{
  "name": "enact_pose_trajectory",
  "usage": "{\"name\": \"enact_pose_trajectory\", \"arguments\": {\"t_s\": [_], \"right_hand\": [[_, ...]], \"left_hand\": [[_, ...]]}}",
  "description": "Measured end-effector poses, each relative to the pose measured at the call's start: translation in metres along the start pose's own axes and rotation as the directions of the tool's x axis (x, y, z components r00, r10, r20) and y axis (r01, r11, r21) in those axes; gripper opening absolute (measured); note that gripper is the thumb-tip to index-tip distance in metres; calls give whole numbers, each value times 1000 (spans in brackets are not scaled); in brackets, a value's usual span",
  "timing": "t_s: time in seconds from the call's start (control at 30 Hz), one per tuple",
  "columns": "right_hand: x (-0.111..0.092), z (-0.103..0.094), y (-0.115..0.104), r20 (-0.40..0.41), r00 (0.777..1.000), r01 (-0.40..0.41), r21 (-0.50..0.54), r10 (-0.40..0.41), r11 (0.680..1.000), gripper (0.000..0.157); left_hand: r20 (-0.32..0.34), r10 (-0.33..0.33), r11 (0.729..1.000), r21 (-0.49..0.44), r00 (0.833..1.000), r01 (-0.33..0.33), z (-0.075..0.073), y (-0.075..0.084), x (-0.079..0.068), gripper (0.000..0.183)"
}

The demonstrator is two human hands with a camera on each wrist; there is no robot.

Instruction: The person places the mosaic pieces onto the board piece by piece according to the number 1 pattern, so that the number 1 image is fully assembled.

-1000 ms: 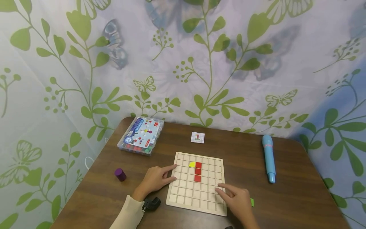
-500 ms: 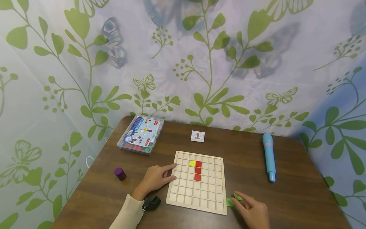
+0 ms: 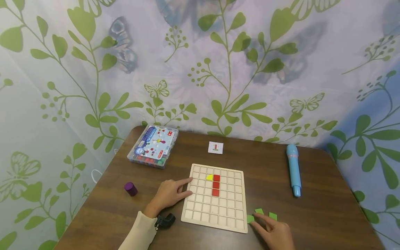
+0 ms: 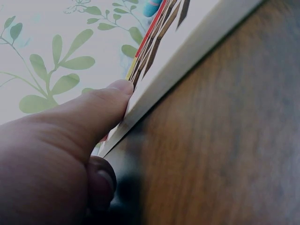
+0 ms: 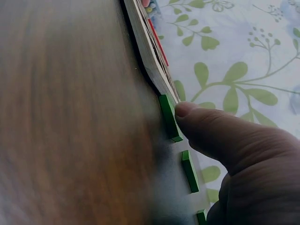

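Observation:
A pale wooden grid board (image 3: 229, 201) lies on the table. Three red squares (image 3: 216, 185) form a column in its cells, with a yellow piece (image 3: 209, 177) beside the top one. My left hand (image 3: 170, 193) rests at the board's left edge, thumb and index finger spread apart. In the left wrist view, the thumb (image 4: 101, 105) lies against the rim. My right hand (image 3: 275, 232) pinches a green square tile (image 3: 250, 219) at the board's right edge, thumb and index finger on it. Two more green tiles, one (image 3: 259, 211) nearer and one (image 3: 273, 216) farther right, lie beyond the fingers.
A small pattern card (image 3: 215, 147) lies behind the board. At the back left sits a clear plastic case (image 3: 153, 146) with coloured parts. A purple cylinder (image 3: 130, 189) stands left of my left hand; a blue microphone-shaped object (image 3: 293, 170) lies at the right.
My right hand has moved off the board to the right, onto the green tiles, which now lie spread apart. My left hand stays at the board's left edge.

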State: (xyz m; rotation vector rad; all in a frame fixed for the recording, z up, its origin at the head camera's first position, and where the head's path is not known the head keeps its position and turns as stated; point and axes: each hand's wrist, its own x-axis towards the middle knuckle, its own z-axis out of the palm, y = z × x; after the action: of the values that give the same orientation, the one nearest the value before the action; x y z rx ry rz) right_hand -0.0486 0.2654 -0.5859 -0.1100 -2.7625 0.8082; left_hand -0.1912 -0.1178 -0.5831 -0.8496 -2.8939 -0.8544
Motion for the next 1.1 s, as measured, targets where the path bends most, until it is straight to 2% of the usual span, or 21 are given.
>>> {"name": "enact_pose_trajectory", "arguments": {"t_s": [0.27, 0.43, 0.57, 0.8, 1.1], "right_hand": [[5, -5, -3, 155, 983, -93, -10, 94, 996, 37], [7, -8, -5, 216, 968, -128, -16, 129, 992, 40], [7, -8, -5, 234, 962, -142, -21, 143, 990, 39], [6, -8, -3, 210, 972, -107, -23, 109, 994, 36], [7, -10, -4, 234, 965, -115, -14, 115, 993, 36]], "left_hand": [[3, 0, 1000, 13, 1000, 0, -1, -1, 1, 53], [7, -2, 1000, 12, 1000, 2, -2, 0, 1, 53], [9, -5, 1000, 7, 1000, 5, -2, 0, 0, 53], [7, -9, 1000, 0, 1000, 9, -2, 2, 0, 53], [-2, -8, 1000, -1, 1000, 8, -2, 4, 0, 52]]}}
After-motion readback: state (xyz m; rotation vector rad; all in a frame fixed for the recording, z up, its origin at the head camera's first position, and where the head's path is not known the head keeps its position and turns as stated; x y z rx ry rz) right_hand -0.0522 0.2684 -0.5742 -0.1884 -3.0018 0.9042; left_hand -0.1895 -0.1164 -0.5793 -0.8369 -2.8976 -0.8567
